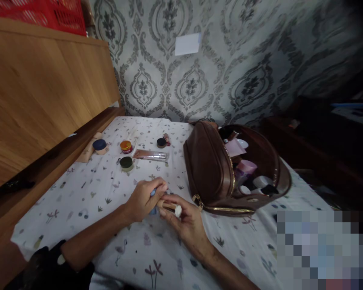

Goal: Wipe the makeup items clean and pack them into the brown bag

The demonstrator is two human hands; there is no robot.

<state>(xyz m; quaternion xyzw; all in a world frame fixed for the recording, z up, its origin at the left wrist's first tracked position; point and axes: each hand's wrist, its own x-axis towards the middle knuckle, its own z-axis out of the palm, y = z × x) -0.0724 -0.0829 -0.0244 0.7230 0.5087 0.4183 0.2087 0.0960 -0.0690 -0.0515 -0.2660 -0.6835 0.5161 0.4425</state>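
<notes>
My right hand [191, 222] is closed around a small cosmetic tube [168, 206], beige and see-through with a whitish faceted cap pointing right. My left hand [143, 201] is closed on a blue cloth [153, 211], of which only small bits show between the fingers. The cloth sits against the left end of the tube. Both hands meet above the patterned sheet [145, 245]. To their right stands a brown cosmetic bag [207, 161], unzipped, with several tubes and bottles inside, among them a pink tube [236, 148] and a purple-pink bottle [245, 169].
Beyond my hands lie a dark green jar [126, 163], an orange-lidded jar [126, 146], a brown-and-clear tube [150, 155] and a small black-lidded jar [161, 142]. A navy-lidded jar [100, 146] and beige tube [86, 152] lie by the wooden cabinet [48, 88].
</notes>
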